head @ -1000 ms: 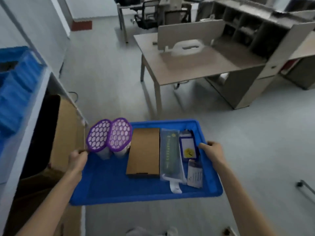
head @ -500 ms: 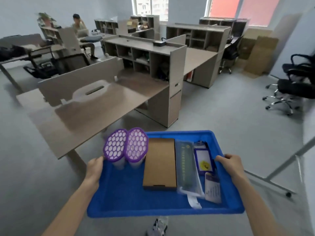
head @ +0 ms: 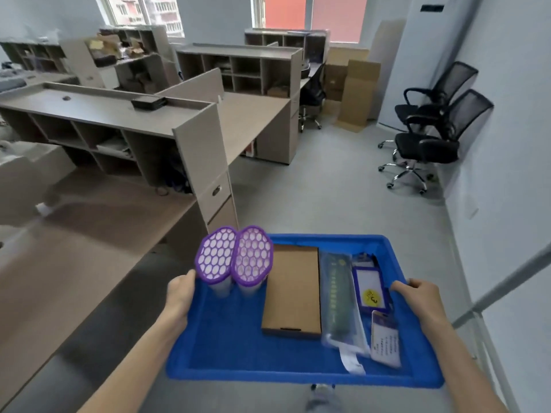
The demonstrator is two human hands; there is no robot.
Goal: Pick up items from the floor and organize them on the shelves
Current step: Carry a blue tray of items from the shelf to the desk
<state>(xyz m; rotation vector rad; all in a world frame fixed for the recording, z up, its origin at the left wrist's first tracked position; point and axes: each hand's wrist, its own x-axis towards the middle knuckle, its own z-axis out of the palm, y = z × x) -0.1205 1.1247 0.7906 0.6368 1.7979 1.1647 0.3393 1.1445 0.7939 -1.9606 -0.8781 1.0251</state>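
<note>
Desk [head: 89, 263] left of carried tray [head: 238, 347].

Card [head: 385, 343] print too small to read. Shoe [head: 320, 397] below bin [head: 238, 347] blurred. Both forearms cut off at near edge.

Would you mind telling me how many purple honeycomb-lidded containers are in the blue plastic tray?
2. One purple honeycomb-lidded container stands at the blue plastic tray's far-left corner by the left hand; the second is immediately right of it, lids touching. None appear hidden.
</note>
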